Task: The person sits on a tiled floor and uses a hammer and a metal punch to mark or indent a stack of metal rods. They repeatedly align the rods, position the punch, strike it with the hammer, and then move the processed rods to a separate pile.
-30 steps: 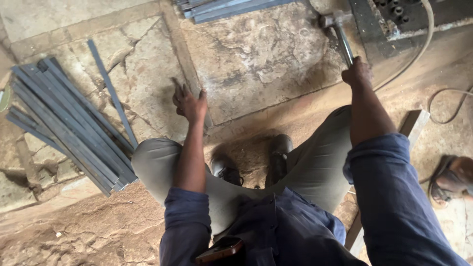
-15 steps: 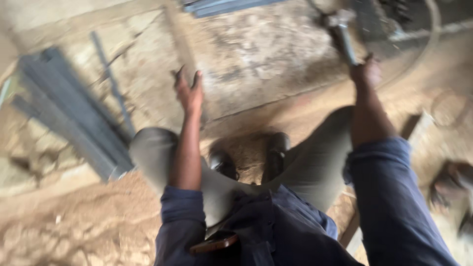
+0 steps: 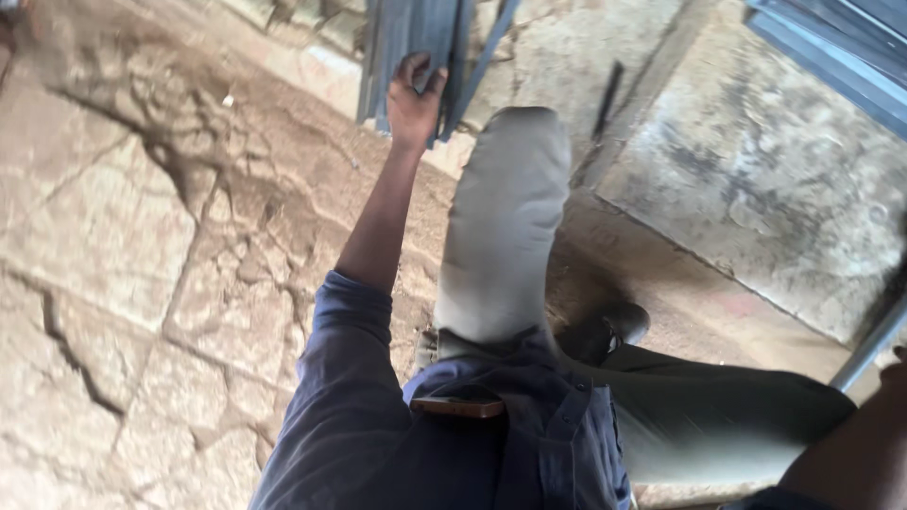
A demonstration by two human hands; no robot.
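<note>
Grey-blue metal strips point(image 3: 416, 38), a bundle of long flat lengths, lie on the floor at the far edge of my head view, their long axis running away from me and out past the top of the frame. My left hand point(image 3: 413, 102) is stretched out to their near ends, fingers point(image 3: 412, 68) curled over the end of the bundle and touching it; whether they have truly closed round a strip I cannot tell. That hand is plainly the nearer one: the strips lie straight beyond its fingertips, just left of my raised knee point(image 3: 510, 189).

My right hand point(image 3: 893, 373) shows only as a sliver at the right edge, near a slanting metal bar point(image 3: 869, 345); its fingers are cut off, so I cannot tell how they stand. More blue-grey lengths point(image 3: 841, 47) lie in the far right corner, well apart from both hands. Cracked stone floor point(image 3: 113, 246) spreads to the left. I see no package, label or sign here.
</note>
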